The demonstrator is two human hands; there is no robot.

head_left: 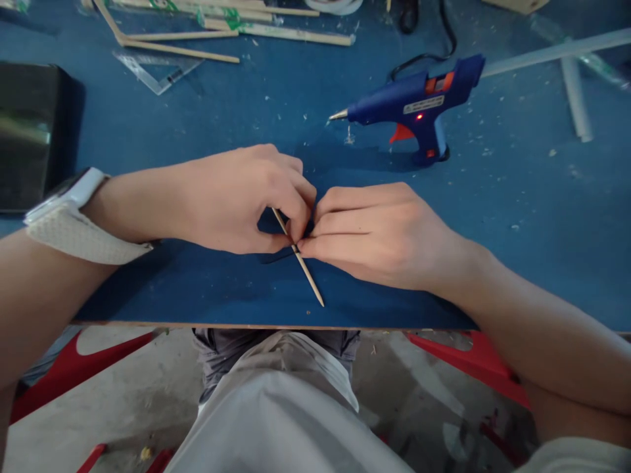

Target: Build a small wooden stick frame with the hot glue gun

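A thin wooden skewer (310, 282) slants across the middle of the blue table, its pointed tip toward the near edge. My left hand (246, 200) is closed, with thumb and index finger pinching the skewer; the skewer's far end is hidden under this hand. A thin black strip (296, 249) crosses the skewer beside the fingertips. Closed and pressed close to the left fingers, my right hand (389, 236) pinches at the black strip. How the strip runs between the fingers is mostly hidden.
Beyond my right hand lies a blue glue gun (414, 98), its red light lit. Wooden sticks (296, 33) and a clear set square (158, 75) lie at the back. A black box-like object (27, 138) is at left, glue sticks (574, 98) at right.
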